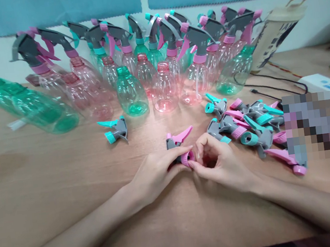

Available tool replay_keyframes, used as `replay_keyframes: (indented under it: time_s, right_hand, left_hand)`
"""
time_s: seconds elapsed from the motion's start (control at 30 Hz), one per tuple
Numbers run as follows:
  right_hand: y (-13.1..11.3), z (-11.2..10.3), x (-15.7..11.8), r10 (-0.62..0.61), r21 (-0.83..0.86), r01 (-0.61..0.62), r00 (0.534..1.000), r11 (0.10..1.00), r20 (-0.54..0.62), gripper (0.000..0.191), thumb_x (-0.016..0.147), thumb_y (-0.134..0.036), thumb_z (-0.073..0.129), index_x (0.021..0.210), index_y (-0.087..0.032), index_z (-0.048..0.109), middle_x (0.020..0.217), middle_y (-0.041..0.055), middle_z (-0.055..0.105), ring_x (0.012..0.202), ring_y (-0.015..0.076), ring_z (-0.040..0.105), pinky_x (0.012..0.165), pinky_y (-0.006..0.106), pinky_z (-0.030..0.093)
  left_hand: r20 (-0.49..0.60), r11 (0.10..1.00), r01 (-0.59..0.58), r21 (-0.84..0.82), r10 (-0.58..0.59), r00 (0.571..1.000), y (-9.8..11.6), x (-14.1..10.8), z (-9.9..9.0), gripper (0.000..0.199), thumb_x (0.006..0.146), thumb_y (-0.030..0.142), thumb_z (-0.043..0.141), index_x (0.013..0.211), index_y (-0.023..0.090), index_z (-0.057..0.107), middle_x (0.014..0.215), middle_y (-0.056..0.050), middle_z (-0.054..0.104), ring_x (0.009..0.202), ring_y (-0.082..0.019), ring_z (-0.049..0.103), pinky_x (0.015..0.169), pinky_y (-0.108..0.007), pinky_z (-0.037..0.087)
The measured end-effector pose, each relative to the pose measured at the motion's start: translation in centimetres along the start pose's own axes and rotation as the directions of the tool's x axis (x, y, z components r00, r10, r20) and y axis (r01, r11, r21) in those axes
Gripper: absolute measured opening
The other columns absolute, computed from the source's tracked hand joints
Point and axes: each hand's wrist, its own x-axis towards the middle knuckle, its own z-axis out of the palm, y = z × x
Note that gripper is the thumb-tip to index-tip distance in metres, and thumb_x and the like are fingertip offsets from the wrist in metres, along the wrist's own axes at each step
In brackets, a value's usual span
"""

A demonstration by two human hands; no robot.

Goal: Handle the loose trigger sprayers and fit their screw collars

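Note:
My left hand is closed round a grey and pink spray head, whose pink collar opening points right and whose pink trigger sticks up. The fingers of my right hand are pinched at the edge of that collar; whether something small is between them cannot be made out. A turquoise and grey spray head lies on the wooden table beyond my left hand. Several loose spray heads, pink and turquoise, are heaped to the right of my right hand.
Behind my hands stand open bottles, green and pink, in front of several bottles with spray heads. Green bottles are at the left. A beige printed container, black cables and a white box are at the right.

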Motion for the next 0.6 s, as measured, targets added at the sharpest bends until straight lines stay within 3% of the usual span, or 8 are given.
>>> replay_keyframes:
  time_s: [0.17,0.43,0.6]
  right_hand:
    - [0.1,0.1,-0.1,-0.056,-0.077,0.054,0.998,0.996,-0.014,0.022,0.076,-0.008,0.056,0.077,-0.021,0.039,0.067,-0.0065,0.045,0.051,0.0065,0.042,0.047,0.022,0.034]
    - [-0.5,0.2,0.2,0.065,-0.045,-0.066,0.998,0.997,-0.027,0.019,0.076,-0.012,0.054,0.075,-0.022,0.037,0.065,-0.0062,0.045,0.054,0.0079,0.043,0.049,0.022,0.036]
    - [-0.5,0.1,0.4,0.030,-0.215,-0.037,0.999,0.976,-0.033,0.020,0.073,-0.010,0.052,0.079,-0.022,0.037,0.063,-0.0068,0.044,0.050,0.0073,0.042,0.047,0.020,0.035]
  left_hand:
    - [-0.014,0.999,-0.010,0.030,0.011,1.000,0.1,0.1,0.1,0.031,0.089,0.024,0.056,0.119,0.020,0.053,0.090,0.000,0.069,0.070,-0.012,0.064,0.064,-0.021,0.048]
    - [-0.012,0.994,-0.067,0.088,0.068,0.998,1.0,0.2,0.4,0.027,0.092,0.024,0.050,0.117,0.015,0.053,0.106,-0.007,0.068,0.086,-0.016,0.067,0.073,-0.026,0.052]
    - [-0.012,0.985,-0.088,0.146,0.090,0.996,1.2,0.2,0.4,0.025,0.092,0.025,0.049,0.114,0.014,0.053,0.104,-0.007,0.068,0.084,-0.017,0.067,0.072,-0.027,0.053]
